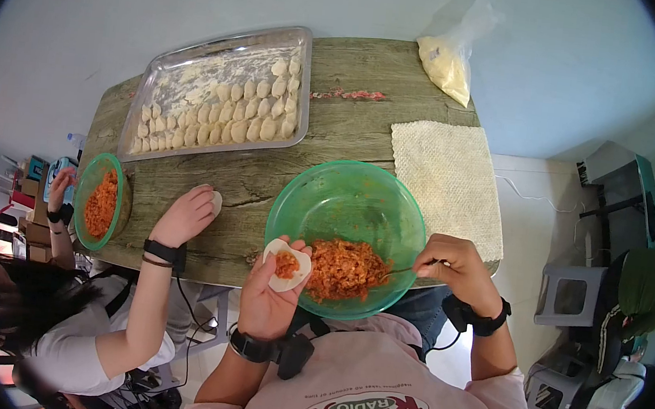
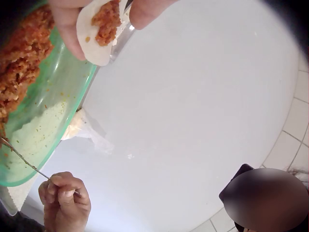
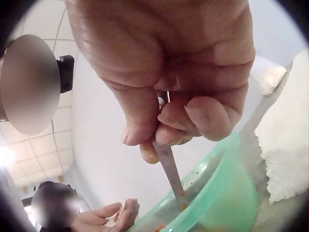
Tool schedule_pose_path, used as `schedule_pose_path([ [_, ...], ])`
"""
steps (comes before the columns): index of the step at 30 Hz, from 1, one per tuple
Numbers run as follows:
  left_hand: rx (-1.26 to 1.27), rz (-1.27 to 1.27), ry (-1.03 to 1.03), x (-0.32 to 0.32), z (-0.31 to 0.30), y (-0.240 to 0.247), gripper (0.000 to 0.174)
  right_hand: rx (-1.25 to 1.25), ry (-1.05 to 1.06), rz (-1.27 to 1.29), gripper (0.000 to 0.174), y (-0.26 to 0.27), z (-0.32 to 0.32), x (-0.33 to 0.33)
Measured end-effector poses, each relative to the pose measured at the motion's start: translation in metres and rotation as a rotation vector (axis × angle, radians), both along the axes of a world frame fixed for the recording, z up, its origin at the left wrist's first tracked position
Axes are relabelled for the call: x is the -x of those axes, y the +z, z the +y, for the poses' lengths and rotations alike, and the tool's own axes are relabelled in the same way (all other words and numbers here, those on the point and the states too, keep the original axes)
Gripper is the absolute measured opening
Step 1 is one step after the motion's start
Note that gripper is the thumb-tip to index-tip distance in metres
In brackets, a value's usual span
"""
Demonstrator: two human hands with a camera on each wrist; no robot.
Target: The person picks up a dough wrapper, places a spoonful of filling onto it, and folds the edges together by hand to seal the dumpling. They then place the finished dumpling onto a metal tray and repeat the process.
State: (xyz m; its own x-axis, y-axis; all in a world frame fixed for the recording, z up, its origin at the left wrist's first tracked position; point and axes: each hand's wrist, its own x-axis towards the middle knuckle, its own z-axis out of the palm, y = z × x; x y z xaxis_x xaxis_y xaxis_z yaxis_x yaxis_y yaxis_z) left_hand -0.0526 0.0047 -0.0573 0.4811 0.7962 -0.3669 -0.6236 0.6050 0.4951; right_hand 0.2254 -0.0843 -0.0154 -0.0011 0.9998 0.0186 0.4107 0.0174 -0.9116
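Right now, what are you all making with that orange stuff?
A person is filling dumplings. Their left hand holds a round wrapper with a dab of orange filling on it. Their right hand grips a metal utensil that reaches into more of it in the big green bowl. Rows of folded dumplings lie on the tray. Another person's hand rests on the table.

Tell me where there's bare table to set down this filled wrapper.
The table is bare between the tray and the large bowl, and between tray and woven mat. Its near edge is crowded: large bowl, another person's hand, small bowl.
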Motion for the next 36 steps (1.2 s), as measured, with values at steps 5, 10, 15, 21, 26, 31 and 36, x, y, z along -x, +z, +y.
schedule_pose_path([
  [5, 0.0, 0.003, 0.003, -0.001, 0.0, 0.001, 0.038, 0.056, -0.032, 0.084, 0.013, -0.003, -0.001, 0.002],
  [10, -0.002, -0.012, -0.009, -0.005, 0.001, -0.001, 0.037, 0.136, -0.218, 0.259, 0.021, -0.01, -0.006, 0.009],
  [15, -0.003, -0.016, -0.01, -0.005, 0.002, 0.0, 0.038, 0.345, -0.381, 0.442, 0.023, -0.009, -0.013, 0.018],
  [21, 0.034, -0.043, 0.01, -0.005, 0.003, 0.001, 0.035, 0.26, -0.316, 0.356, 0.023, -0.012, -0.017, 0.034],
  [26, 0.015, -0.028, -0.004, -0.003, 0.002, 0.0, 0.037, 0.156, -0.32, 0.312, 0.022, -0.028, -0.017, 0.037],
  [31, -0.02, 0.005, 0.009, 0.001, 0.0, 0.0, 0.038, 0.099, -0.238, 0.281, 0.019, -0.033, -0.003, 0.034],
  [36, -0.016, -0.017, 0.043, 0.004, -0.001, 0.001, 0.038, 0.051, -0.132, 0.34, 0.023, -0.033, 0.002, 0.033],
])
